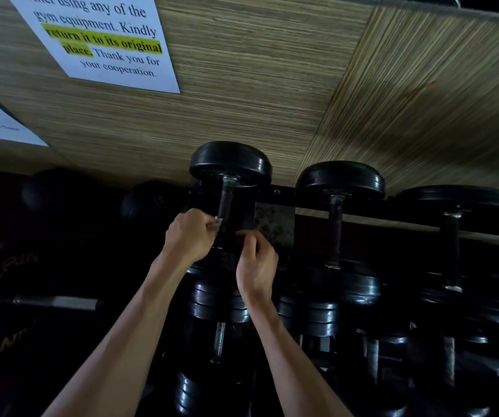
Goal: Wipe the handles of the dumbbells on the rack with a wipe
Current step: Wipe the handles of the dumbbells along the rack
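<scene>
Black dumbbells (230,164), white wipe (216,222), tan streaked wall (257,85), yellow-highlighted white notice (103,40).

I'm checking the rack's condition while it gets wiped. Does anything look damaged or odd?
The metal plate on the rack, just right of the handle the left hand is wiping, looks mottled and worn, possibly rusted. The dumbbells sit in line.
</scene>
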Demonstrator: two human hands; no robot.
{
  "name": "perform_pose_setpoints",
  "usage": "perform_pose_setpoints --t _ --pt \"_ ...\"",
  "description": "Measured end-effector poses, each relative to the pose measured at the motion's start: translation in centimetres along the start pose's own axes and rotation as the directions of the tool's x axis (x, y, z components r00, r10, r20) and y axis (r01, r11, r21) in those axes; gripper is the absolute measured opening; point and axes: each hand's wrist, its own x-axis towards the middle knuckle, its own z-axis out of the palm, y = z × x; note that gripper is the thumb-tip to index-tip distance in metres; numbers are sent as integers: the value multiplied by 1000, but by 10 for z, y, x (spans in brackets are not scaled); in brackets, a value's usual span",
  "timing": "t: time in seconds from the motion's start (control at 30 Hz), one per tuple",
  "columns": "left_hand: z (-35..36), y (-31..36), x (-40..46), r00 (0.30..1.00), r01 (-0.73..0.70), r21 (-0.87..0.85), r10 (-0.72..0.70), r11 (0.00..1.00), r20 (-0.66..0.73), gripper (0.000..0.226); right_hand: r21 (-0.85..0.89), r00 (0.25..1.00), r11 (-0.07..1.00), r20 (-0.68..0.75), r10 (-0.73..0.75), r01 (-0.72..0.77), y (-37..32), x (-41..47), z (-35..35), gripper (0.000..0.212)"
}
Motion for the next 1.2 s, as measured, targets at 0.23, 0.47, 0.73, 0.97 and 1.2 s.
perform_pose_setpoints --t 0.23,0.47,0.73,0.97,1.2 --pt "-4 -10 4 999 21 -97 -16 995 52 24 -2 1000 1000 -3 0 0 0 1 1 33" --pt "-3 -18 18 987 84 -248 -47 965 151 18 2 1000 1000 1 10 -10 -1 0 -1 35" --pt "-6 -17 17 978 115 -346 -46 931 202 12 -2 1000 1000 8 27 -27 2 1 1 32" --pt "-2 -23 12 984 155 -407 -102 900 148 12 -3 1000 1000 -2 23 -23 -4 0 -1 33" --pt "-1 -24 12 989 137 -323 -110 937 100 11 4 1000 1000 7 21 -21 -4 -2 -2 32"
